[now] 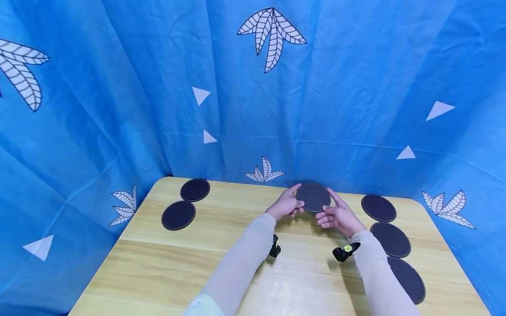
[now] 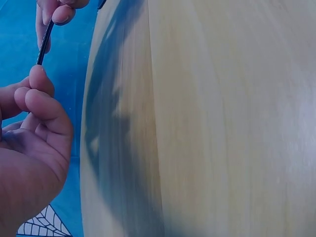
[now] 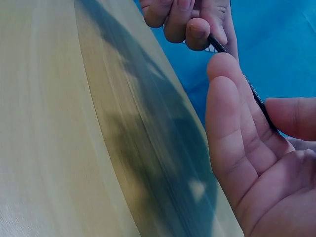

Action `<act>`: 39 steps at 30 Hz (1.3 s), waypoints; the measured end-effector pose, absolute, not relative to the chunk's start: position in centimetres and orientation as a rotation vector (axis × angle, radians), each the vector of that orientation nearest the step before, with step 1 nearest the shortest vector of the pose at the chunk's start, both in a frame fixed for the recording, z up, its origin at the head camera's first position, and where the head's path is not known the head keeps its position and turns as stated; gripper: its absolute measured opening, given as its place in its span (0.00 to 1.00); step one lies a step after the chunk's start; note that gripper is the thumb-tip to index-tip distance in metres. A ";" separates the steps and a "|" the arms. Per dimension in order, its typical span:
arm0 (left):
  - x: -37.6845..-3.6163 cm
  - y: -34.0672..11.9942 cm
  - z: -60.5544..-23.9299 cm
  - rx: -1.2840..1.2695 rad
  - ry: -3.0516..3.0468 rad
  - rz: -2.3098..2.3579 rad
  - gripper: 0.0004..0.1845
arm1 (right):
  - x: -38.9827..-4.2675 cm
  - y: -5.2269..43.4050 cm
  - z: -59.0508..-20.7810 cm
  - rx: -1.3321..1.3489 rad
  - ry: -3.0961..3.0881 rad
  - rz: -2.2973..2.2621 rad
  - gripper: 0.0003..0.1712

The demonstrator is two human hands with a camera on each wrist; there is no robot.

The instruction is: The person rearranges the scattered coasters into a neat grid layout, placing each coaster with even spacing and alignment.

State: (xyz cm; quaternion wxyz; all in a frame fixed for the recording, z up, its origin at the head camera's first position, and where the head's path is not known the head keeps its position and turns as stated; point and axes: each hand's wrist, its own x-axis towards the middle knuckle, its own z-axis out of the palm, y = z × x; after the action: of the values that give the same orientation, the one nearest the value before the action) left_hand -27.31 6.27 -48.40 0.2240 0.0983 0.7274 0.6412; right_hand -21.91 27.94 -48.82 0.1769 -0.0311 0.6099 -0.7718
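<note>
Both hands hold one round black coaster (image 1: 313, 197) between them, raised above the far part of the wooden table. My left hand (image 1: 285, 204) pinches its left edge, thumb on the near face. On the opposite edge my right hand (image 1: 338, 215) pinches it with the thumb in front and fingers behind. Seen edge-on in the left wrist view, the coaster (image 2: 45, 42) is a thin dark line between the fingertips of both hands. The right wrist view shows the same thin coaster (image 3: 260, 106) between the right thumb and fingers.
Two similar black coasters (image 1: 195, 190) (image 1: 178, 215) lie at the table's far left. Three more coasters (image 1: 378, 208) (image 1: 390, 239) (image 1: 407, 280) form a column on the right, the nearest partly behind the right forearm. A blue curtain (image 1: 253, 109) stands behind the wooden table (image 1: 166, 263).
</note>
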 end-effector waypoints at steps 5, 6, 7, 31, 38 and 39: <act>-27.2 7.1 -48.2 0.264 2.083 1.734 0.38 | -22.5 28.3 -49.4 -0.044 1.726 -2.168 0.46; -27.3 7.3 -48.2 0.261 2.101 1.719 0.38 | -22.6 28.3 -49.5 -0.026 1.737 -2.159 0.46; -27.3 7.5 -48.3 0.254 2.120 1.702 0.38 | -22.7 28.3 -49.5 -0.010 1.748 -2.148 0.45; -27.5 10.3 -50.4 -0.093 2.126 1.696 0.35 | -24.0 27.7 -51.2 0.395 1.907 -1.996 0.42; -27.8 10.9 -50.5 -0.163 2.145 1.714 0.35 | -24.1 28.1 -50.9 0.395 1.864 -2.043 0.44; -27.9 11.1 -50.5 -0.166 2.139 1.716 0.35 | -24.1 28.1 -50.8 0.400 1.858 -2.053 0.44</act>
State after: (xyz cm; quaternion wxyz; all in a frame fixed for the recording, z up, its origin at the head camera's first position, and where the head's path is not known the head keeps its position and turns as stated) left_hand -27.89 11.05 -50.52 0.1958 -0.0594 0.7636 0.6123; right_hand -24.12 28.07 -50.83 0.1711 0.1409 0.6545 -0.7229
